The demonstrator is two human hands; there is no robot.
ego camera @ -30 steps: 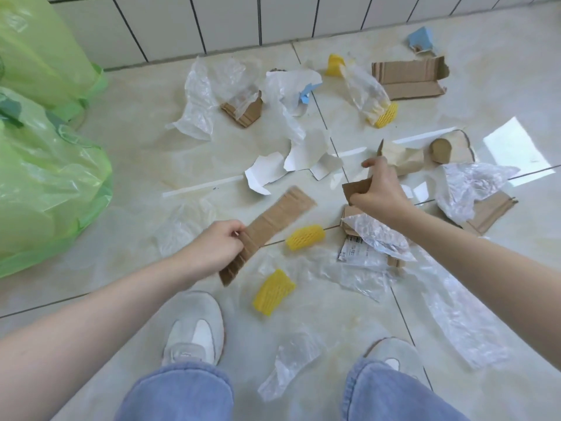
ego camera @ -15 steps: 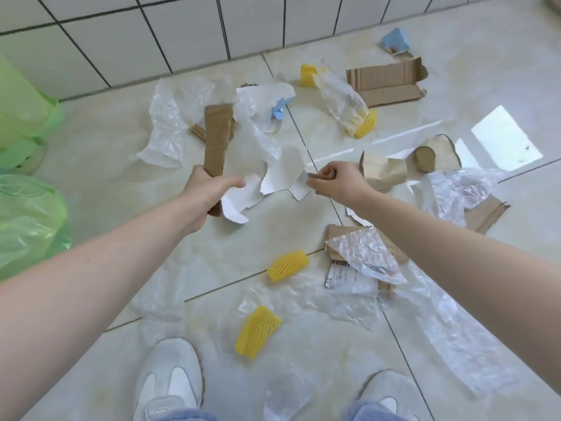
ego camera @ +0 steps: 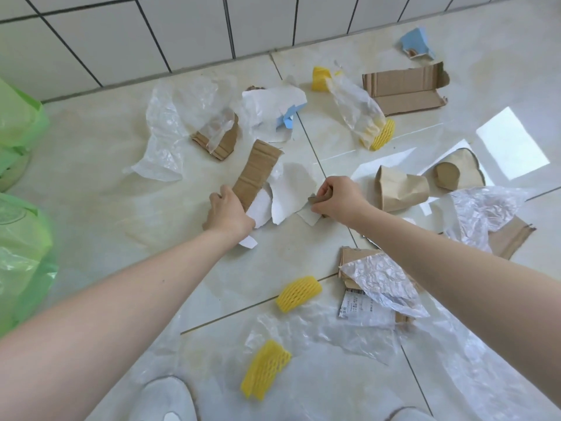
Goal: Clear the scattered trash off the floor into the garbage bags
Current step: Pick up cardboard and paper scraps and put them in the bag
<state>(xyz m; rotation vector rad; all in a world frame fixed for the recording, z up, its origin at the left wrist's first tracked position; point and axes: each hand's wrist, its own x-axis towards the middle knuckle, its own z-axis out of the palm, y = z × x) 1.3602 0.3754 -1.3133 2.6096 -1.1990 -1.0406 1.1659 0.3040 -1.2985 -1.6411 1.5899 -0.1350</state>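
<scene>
Your left hand [ego camera: 227, 211] is closed around a cardboard strip [ego camera: 254, 173] at mid-frame, probably kept in hand so you can gather more before walking to the bags. Your right hand [ego camera: 335, 198] pinches a small brown scrap [ego camera: 313, 199] over the white paper [ego camera: 290, 191]. Green garbage bags [ego camera: 21, 247] sit at the left edge. Plastic film [ego camera: 165, 138], yellow foam nets [ego camera: 299, 293] and a paper cup [ego camera: 400, 189] lie scattered around.
</scene>
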